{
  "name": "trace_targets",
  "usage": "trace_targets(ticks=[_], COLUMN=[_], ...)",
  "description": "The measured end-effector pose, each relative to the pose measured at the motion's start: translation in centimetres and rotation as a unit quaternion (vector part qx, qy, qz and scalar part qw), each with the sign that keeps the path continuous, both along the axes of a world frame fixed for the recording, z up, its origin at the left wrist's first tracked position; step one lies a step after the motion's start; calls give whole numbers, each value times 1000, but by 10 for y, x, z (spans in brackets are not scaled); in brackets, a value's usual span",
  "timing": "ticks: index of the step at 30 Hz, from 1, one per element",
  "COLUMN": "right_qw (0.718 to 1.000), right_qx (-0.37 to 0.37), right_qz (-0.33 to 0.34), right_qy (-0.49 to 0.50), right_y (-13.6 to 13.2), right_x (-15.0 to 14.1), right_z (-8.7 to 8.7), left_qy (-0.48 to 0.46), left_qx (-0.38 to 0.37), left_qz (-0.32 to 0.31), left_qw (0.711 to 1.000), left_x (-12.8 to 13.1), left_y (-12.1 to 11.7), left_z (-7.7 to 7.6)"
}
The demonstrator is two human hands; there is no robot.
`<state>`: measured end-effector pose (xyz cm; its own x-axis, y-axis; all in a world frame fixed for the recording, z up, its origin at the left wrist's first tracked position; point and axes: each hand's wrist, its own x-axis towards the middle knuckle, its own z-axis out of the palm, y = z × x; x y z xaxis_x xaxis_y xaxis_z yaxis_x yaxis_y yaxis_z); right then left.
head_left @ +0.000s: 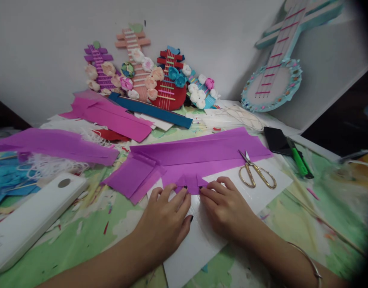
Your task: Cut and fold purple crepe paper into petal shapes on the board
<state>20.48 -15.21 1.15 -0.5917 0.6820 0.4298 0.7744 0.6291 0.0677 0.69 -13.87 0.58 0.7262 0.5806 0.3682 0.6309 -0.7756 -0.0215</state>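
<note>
A small folded piece of purple paper (pixel 191 185) lies on a white board (pixel 187 248). My left hand (pixel 167 214) presses its fingertips on the left side of that piece, with the thumb apart and lower down. At its right edge, the bunched fingers of my right hand (pixel 227 210) hold the paper; that thumb is mostly hidden. Behind both hands stretches a larger purple paper sheet (pixel 199 148). Purple paper squares (pixel 133 172) are stacked left of it. Gold-handled scissors (pixel 256 172) lie open on the board, beyond my right hand.
A long white device (pixel 37 224) is at left, near white paper shreds (pixel 52 166). Pink paper (pixel 112 118) and a dark blue strip (pixel 151 110) lie farther back. Decorated toy string instruments (pixel 169 86) lean on the wall. A green cutter (pixel 299 162) lies right.
</note>
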Motion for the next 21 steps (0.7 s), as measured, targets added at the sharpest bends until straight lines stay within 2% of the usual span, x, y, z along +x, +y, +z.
trace_targets(ticks=[15, 21], right_qw=[999, 997], right_qx=[32, 65], right_qz=[-16, -26], right_qy=[-31, 12], right_y=[-3, -3], right_x=[-2, -3], right_z=[-1, -4], left_qy=[-22, -53], left_qx=[80, 116], left_qz=[-1, -14], left_qw=[997, 992], left_x=[0, -1], left_y=[-4, -2], left_z=[1, -1])
